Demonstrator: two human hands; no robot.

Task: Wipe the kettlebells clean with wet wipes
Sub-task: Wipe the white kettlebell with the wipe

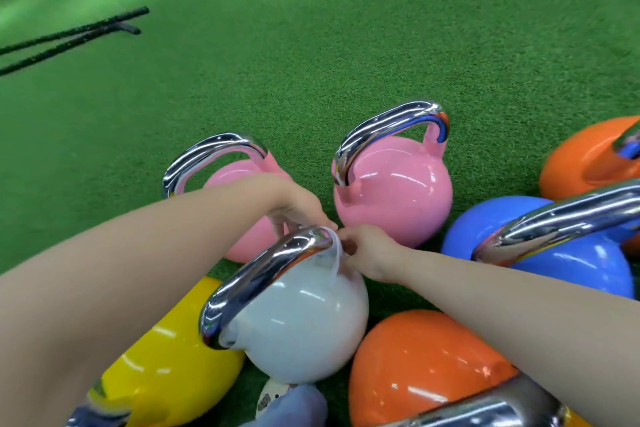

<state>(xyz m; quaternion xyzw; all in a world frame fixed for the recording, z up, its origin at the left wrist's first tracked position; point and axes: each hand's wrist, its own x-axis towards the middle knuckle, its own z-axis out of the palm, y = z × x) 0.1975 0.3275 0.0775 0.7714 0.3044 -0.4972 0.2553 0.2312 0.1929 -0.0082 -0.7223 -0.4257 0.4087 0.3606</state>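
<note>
Among glossy round kettlebells on green turf, the white kettlebell (304, 326) stands upright, chrome handle running lower-left to upper-right; left hand (298, 206) and right hand (370, 251) pinch a wet wipe (334, 255) around its far end.

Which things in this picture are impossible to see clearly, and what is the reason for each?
Head view only:
- Left hand fingertips: behind the white kettlebell handle.
- Wet wipe: mostly covered by both hands; right hand pinches it.
- Left pink kettlebell: body partly behind the left forearm.
- Yellow kettlebell: cut by the bottom edge.
- Round label by the bottom edge: text blurred.
</note>
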